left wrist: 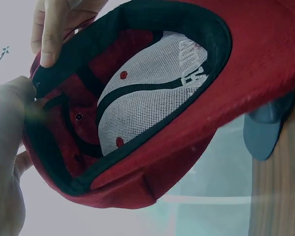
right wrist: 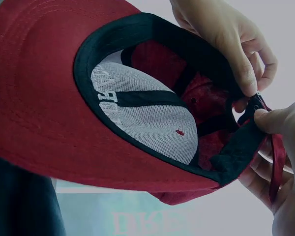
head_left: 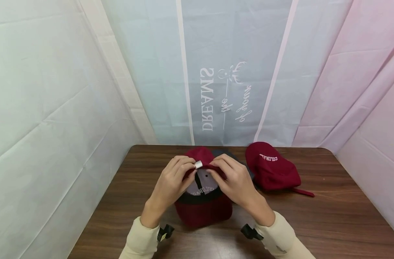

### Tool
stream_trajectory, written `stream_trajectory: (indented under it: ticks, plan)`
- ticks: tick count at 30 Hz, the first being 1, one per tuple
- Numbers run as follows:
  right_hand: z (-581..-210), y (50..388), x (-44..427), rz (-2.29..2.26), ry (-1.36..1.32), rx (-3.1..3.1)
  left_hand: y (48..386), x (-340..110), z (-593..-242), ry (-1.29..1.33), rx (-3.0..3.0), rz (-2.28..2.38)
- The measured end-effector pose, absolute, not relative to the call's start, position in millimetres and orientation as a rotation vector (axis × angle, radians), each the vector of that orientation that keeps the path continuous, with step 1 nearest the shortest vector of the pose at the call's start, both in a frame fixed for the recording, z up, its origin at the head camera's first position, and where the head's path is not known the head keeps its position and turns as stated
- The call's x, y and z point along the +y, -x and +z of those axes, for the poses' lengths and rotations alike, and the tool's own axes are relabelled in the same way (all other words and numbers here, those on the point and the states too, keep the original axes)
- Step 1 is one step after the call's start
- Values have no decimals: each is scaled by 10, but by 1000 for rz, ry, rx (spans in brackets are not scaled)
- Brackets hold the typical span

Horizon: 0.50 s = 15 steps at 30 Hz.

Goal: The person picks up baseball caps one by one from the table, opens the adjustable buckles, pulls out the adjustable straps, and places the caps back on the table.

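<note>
Both hands hold a dark red baseball cap (head_left: 203,212) with its inside towards me and the brim pointing down. White mesh lining (left wrist: 147,98) and a black sweatband (right wrist: 152,29) show inside it. My left hand (head_left: 171,180) pinches the back edge of the cap beside a small silver buckle (head_left: 198,164). With thumb and fingers, my right hand (head_left: 237,181) pinches the back edge a little to the right of the buckle. In the right wrist view a loose red strap (right wrist: 277,167) hangs by the right hand's palm.
Another dark red cap (head_left: 273,167) with white lettering lies on the wooden table (head_left: 339,216) to the right, its strap (head_left: 303,192) trailing out. A dark grey cap (head_left: 221,153) sits behind the held cap, partly hidden. Cloth curtains (head_left: 151,54) stand behind the table.
</note>
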State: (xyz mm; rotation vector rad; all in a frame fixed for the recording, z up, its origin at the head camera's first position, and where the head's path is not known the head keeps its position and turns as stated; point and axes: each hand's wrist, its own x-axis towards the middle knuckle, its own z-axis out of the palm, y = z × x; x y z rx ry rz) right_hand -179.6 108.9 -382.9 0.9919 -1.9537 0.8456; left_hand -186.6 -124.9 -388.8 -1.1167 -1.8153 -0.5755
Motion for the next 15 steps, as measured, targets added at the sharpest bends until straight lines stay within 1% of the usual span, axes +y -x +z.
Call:
stream_trajectory:
  ticks: [15]
  plan:
    - [-3879, 1791, 1168, 816, -970, -1926, 1928, -1149, -3990, 1148, -1811, -701]
